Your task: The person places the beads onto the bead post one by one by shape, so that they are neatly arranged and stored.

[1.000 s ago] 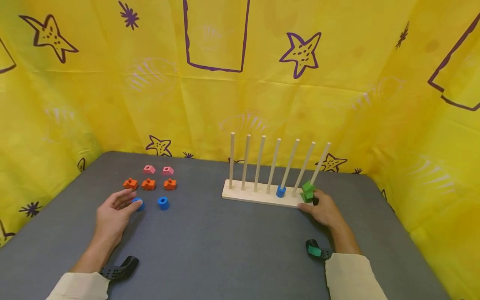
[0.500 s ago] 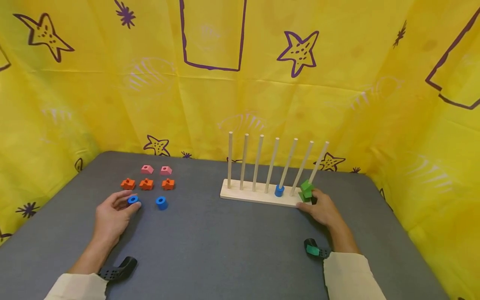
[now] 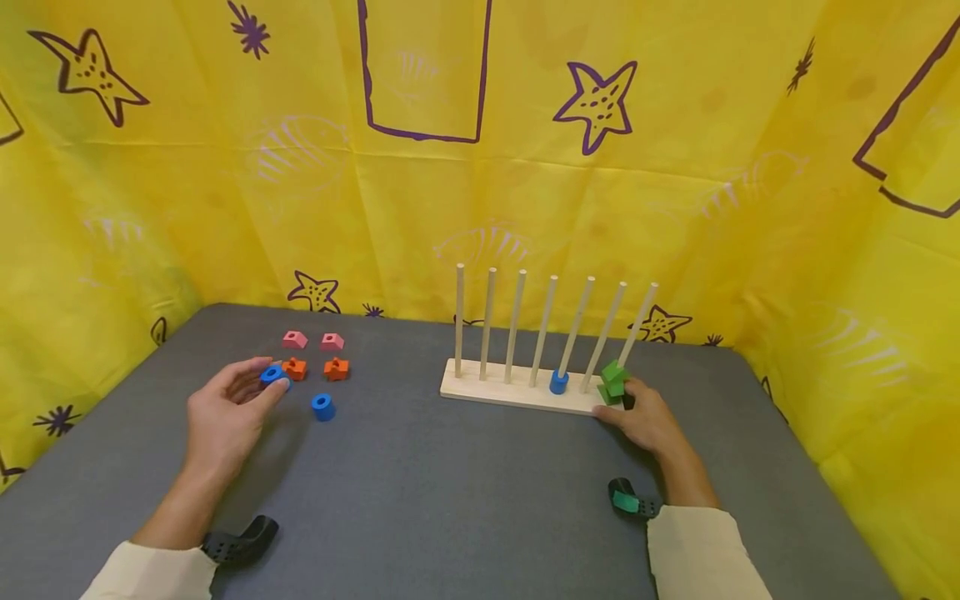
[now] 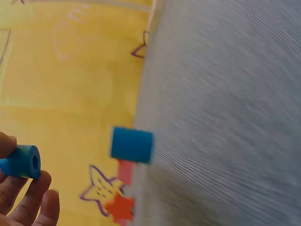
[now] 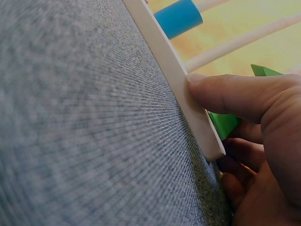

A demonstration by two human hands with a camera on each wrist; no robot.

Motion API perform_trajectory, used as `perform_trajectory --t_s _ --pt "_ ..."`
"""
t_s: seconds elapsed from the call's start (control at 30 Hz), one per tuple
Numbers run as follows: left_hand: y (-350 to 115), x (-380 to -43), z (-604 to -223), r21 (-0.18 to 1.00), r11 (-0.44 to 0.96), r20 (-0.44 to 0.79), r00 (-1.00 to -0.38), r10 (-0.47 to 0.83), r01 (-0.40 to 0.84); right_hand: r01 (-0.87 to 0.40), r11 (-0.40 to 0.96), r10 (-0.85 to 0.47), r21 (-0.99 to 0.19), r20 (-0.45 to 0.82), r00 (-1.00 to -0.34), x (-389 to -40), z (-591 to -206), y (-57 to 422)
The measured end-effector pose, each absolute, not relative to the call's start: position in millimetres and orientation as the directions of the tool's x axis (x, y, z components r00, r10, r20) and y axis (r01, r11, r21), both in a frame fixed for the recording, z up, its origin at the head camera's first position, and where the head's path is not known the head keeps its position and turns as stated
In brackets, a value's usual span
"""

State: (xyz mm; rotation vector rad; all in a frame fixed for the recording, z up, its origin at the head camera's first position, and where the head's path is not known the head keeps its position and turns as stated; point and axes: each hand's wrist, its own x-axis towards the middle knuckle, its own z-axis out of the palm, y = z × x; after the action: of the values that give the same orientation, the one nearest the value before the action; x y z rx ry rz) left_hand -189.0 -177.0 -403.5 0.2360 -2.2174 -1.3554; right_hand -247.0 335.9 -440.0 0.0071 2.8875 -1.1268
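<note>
My left hand [image 3: 225,417] pinches a blue cylindrical bead [image 3: 273,377] with a hole through it, raised over the left part of the table. In the left wrist view, thumb and fingers hold the held bead [image 4: 21,161] around its side. A second blue bead [image 3: 323,407] stands on the table just right of that hand. On the right, my right hand [image 3: 651,418] grips the end of a wooden peg stand [image 3: 517,392], thumb on the front edge of its base. Green blocks [image 3: 613,379] sit on the last peg; another blue bead [image 3: 558,382] is on the fifth peg.
Two orange star-edged blocks [image 3: 337,369] show beyond my left hand. Behind them lie two pink blocks [image 3: 332,341]. Upright rods [image 3: 514,321] rise from the stand. A yellow patterned cloth [image 3: 420,200] hangs behind the grey table [image 3: 420,500].
My left hand has taken hold of the blue bead and lifted it off the table, now covering the leftmost orange block. The right hand keeps its grip on the stand.
</note>
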Motion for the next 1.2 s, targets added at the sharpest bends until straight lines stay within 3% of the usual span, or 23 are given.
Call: perform_trajectory --t_s 0.4,1.2 --pt "-144.3 -193.1 -357.3 0.821 0.447 0.483 -0.849 -0.214 0.354 0.017 0.734 -0.007 -0.679 -0.033 -0.999 -245.8 -439.8 335.0" --pt "-66.2 -218.3 -300.4 0.790 0.371 0.522 -0.853 0.010 0.488 0.017 0.734 -0.008 -0.679 -0.034 -0.999 -247.1 -440.4 336.0"
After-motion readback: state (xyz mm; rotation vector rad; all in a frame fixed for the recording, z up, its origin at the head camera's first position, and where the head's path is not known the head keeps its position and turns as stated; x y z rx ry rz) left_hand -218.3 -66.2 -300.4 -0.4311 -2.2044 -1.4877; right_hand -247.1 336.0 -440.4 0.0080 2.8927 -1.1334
